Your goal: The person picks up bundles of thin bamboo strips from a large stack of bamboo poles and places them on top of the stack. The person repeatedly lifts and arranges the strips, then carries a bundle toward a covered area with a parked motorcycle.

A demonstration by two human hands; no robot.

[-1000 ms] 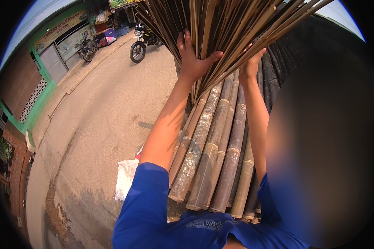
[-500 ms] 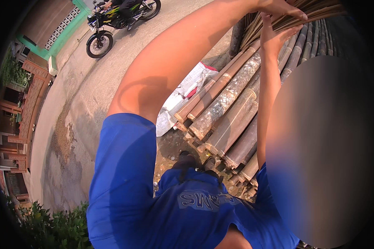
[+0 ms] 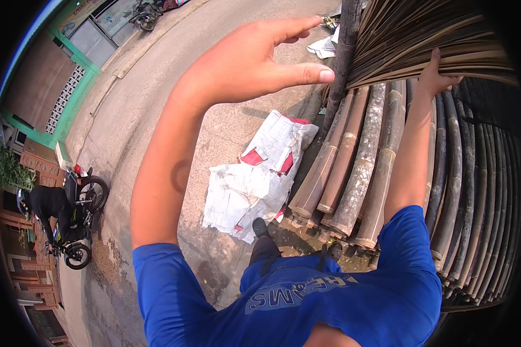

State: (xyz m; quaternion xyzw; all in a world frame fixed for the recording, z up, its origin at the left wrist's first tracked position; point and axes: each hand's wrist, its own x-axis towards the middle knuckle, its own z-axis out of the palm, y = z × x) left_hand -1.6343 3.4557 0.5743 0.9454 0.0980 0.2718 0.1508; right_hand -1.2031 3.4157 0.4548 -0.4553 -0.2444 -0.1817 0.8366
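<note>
My left hand [image 3: 272, 63] is raised over the road, fingers stretched and thumb apart, with nothing in it. It is beside a dark upright pole [image 3: 345, 49] and apart from it. To the right, my right hand [image 3: 437, 78] grips the lower edge of a fanned bundle of thin brown bamboo strips [image 3: 411, 52], thumb up against them. Its fingers are partly hidden. The strips lie across the top of stacked bamboo poles [image 3: 362, 168], whose cut ends point toward me.
White and red sacks [image 3: 255, 173] lie on the ground left of the stack. A motorcycle [image 3: 81, 217] with a rider in black is on the road at left. Another motorcycle [image 3: 146, 16] stands far off by a green-edged building [image 3: 52, 87].
My left hand has come away from the strips and moved left. My right hand stays at the strips, now farther right in view. The view has turned; the motorcycle has passed to the left.
</note>
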